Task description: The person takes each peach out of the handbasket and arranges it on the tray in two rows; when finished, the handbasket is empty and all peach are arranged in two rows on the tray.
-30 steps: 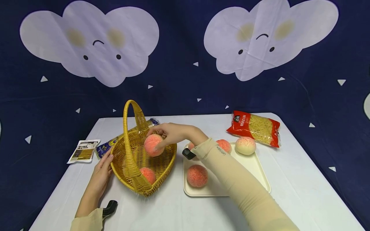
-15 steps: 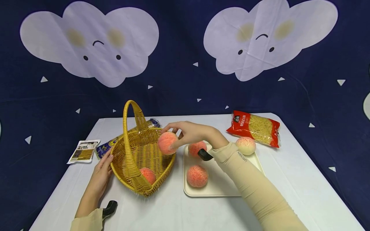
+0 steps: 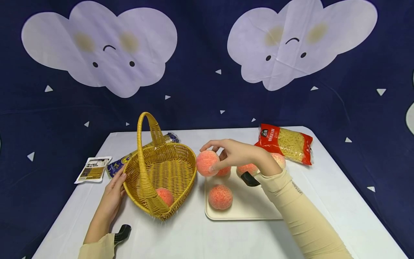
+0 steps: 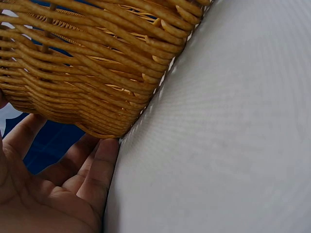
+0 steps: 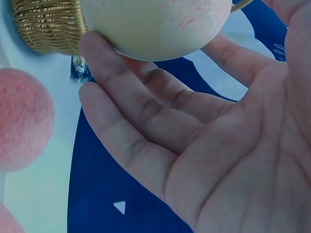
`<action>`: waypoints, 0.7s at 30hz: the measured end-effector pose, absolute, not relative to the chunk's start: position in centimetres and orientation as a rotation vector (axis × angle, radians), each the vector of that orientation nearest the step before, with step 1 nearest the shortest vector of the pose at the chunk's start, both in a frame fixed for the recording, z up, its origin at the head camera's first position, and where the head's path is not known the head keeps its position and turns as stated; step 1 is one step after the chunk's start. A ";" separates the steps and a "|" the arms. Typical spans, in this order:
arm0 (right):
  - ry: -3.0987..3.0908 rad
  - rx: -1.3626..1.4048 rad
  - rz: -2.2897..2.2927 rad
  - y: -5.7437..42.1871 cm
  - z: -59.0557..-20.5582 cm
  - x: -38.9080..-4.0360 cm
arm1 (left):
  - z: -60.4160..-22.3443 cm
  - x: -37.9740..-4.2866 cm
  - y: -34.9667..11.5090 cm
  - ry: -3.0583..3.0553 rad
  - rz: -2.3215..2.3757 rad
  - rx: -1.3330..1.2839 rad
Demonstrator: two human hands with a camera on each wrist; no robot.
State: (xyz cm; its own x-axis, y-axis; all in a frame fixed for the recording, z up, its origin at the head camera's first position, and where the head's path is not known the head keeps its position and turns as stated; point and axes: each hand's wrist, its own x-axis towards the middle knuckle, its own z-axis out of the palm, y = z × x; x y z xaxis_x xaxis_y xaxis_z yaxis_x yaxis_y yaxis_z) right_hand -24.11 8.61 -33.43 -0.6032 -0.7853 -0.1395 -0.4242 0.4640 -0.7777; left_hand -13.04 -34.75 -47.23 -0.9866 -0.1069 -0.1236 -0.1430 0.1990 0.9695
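Observation:
My right hand holds a pink-and-cream peach between thumb and fingers, above the tray's left edge. In the right wrist view the peach's pale underside rests against the fingertips. My left hand touches the outer left side of a yellow wicker basket with a tall handle; in the left wrist view its fairly straight fingers meet the weave near the base. One peach lies in the basket. Several peaches, including a red one in front, sit on the cream tray.
A red bag of pasta lies behind the tray at the right. Behind the basket is a long blue packet, partly hidden. A flat white-and-brown packet lies on the white table at the far left.
My right hand has carried the peach from over the basket rightward to the tray's left edge. The left hand and the basket have stayed in place.

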 end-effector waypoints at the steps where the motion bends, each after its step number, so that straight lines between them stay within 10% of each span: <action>1: 2.236 -0.999 -0.990 9.0 -33.4 -23.9 | -47.2 -13.0 -34.7 2.409 1.951 -0.253; 21: 2.382 -0.921 -0.977 15.0 -34.7 -21.0 | -47.3 -13.1 -34.8 2.409 1.926 -0.269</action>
State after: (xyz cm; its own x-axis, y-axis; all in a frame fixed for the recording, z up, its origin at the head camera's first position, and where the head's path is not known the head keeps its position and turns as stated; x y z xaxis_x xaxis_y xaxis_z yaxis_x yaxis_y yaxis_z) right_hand -21.02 14.98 -34.75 -0.7007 -0.7042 -0.1143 -0.4211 0.5375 -0.7306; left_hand -13.11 -34.80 -47.28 -0.9839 -0.1065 -0.1434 -0.1634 0.2114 0.9637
